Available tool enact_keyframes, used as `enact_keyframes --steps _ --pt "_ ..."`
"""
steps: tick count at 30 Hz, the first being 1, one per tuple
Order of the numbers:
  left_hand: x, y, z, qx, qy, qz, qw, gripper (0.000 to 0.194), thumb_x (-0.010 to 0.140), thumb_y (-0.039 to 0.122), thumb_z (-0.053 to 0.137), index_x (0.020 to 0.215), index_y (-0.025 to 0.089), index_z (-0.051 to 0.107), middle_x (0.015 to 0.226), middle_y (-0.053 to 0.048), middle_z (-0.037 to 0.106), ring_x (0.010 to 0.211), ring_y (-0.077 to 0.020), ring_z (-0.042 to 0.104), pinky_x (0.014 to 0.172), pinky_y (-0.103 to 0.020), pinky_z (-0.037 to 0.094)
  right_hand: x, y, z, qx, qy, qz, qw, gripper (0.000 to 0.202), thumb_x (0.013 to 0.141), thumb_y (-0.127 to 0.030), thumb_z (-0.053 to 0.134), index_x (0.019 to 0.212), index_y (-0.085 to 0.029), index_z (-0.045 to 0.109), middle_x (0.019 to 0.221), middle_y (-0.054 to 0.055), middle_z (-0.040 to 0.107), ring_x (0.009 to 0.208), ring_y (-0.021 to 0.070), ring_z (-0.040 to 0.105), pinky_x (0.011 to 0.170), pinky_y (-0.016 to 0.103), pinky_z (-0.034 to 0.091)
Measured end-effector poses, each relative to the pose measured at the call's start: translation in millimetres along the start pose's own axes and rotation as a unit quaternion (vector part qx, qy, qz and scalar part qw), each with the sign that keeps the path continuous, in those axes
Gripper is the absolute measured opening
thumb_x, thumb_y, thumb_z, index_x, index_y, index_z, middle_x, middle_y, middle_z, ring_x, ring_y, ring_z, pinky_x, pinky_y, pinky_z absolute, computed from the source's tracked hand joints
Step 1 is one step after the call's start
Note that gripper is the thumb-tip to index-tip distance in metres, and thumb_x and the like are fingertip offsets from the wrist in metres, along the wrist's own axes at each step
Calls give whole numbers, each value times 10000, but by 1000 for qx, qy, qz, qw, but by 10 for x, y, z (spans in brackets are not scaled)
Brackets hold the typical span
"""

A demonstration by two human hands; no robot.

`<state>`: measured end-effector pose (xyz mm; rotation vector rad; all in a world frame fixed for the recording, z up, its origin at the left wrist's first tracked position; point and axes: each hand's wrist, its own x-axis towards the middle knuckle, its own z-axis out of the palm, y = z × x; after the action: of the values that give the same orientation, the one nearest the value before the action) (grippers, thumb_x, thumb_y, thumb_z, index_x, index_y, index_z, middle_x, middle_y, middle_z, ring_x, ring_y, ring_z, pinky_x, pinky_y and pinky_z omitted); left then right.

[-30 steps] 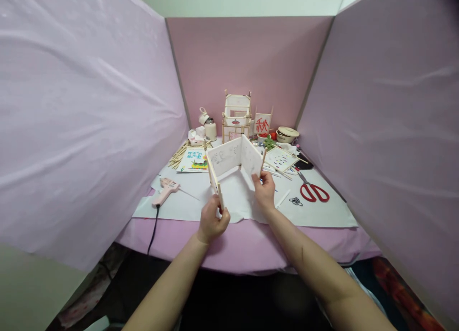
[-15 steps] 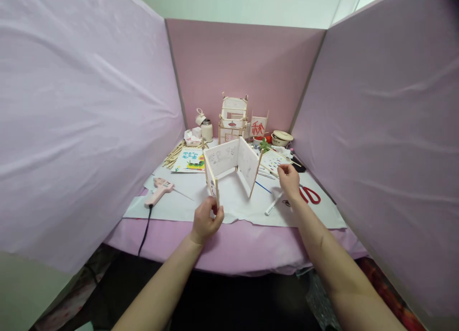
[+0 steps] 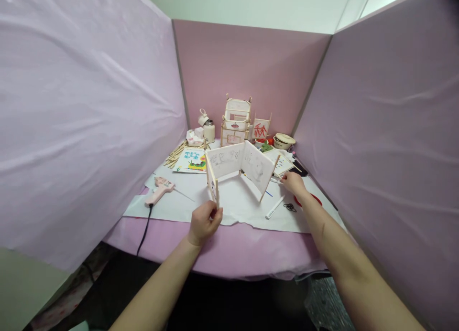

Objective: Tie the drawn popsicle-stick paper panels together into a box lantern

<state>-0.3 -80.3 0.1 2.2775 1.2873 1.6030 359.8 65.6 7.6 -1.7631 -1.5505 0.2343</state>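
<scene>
In the head view, the right hand (image 3: 294, 184) has left the right edge of the three-panel screen (image 3: 225, 160) and reached further out, to the pens beside the framed dotted sheet (image 3: 281, 163). Its fingers are curled low over the cloth (image 3: 247, 215); whether they pinch anything, I cannot tell. The left hand (image 3: 205, 224) stays where it was, thumb and fingers gripping the near stick of the left panel. So the screen now seems to be steadied by one hand alone, and its right panel has swung wider, with no fingers on it

The screen is over the middle of the cloth, in front of the tiered frame (image 3: 234, 125). It is upright, its open side towards the person and the pencil drawings on its inner faces. Its long axis runs left to right, bent at two folds: the left panel points towards the person, the middle one slants away to the right, and the right one angles back outward, its end stick leaning right
</scene>
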Motion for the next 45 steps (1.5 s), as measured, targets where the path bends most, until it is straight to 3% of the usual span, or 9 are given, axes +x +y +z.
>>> enact_keyframes --steps 3,6,11,15,20,24,29,35,45 --pt "6 -2 1 0 -7 6 1000 216 840 202 534 644 198 445 544 47 420 482 -90 390 501 -225 315 -129 -64 -116 29 15 -5 999 166 620 -291 694 519 -201 597 537 27 611 570 191 535 594 310 400" --pt "8 -8 13 2 -10 6 1000 210 853 215 524 655 198 457 547 45 435 484 -92 404 503 -224 326 -336 -173 -257 69 40 -1 997 198 705 -372 643 672 -177 660 585 27 632 557 185 549 570 302 402" --pt "14 14 41 6 -7 16 1000 207 867 211 520 672 197 453 549 46 442 487 -90 415 515 -219 339 -889 -530 -386 225 101 -16 969 220 768 -406 639 783 -187 654 612 -2 616 566 164 569 582 287 437" --pt "99 72 27 28 -9 22 999 238 887 238 502 660 196 447 553 43 432 492 -92 412 514 -222 331 -1390 -941 -309 331 60 -22 941 207 738 -386 702 749 -193 627 628 -5 625 567 155 578 566 273 454" --pt "327 101 -38 68 -37 18 997 268 919 272 470 663 194 449 580 26 477 535 -105 454 546 -232 341 -1814 -1398 -7 321 -11 -29 947 179 754 -368 692 737 -194 654 666 23 665 598 171 614 607 291 491" --pt "467 52 -104 75 -68 20 995 284 938 289 450 670 194 441 613 12 519 585 -118 495 585 -240 361 -1871 -1582 268 325 -46 -42 944 154 771 -352 678 752 -199 664 694 26 669 638 180 636 635 293 503" --pt "494 -46 -103 70 -85 2 994 287 943 311 437 680 196 444 629 8 536 602 -125 510 599 -245 369 -1730 -1622 530 355 -64 -31 932 139 772 -331 664 753 -195 648 682 11 660 619 168 637 623 272 498" --pt "414 -197 2 50 -81 -40 995 253 940 347 437 743 199 492 654 12 555 610 -130 529 590 -244 384 -1696 -1558 828 254 -103 -71 959 116 808 -235 591 721 -194 655 673 6 669 629 153 614 650 259 465" --pt "290 -241 85 -27 -119 -87 989 100 888 281 496 922 203 549 820 -13 628 741 -159 600 691 -285 466 -1750 -1589 874 155 -117 -110 975 132 812 -159 592 761 -197 707 777 24 714 721 160 627 687 243 425"
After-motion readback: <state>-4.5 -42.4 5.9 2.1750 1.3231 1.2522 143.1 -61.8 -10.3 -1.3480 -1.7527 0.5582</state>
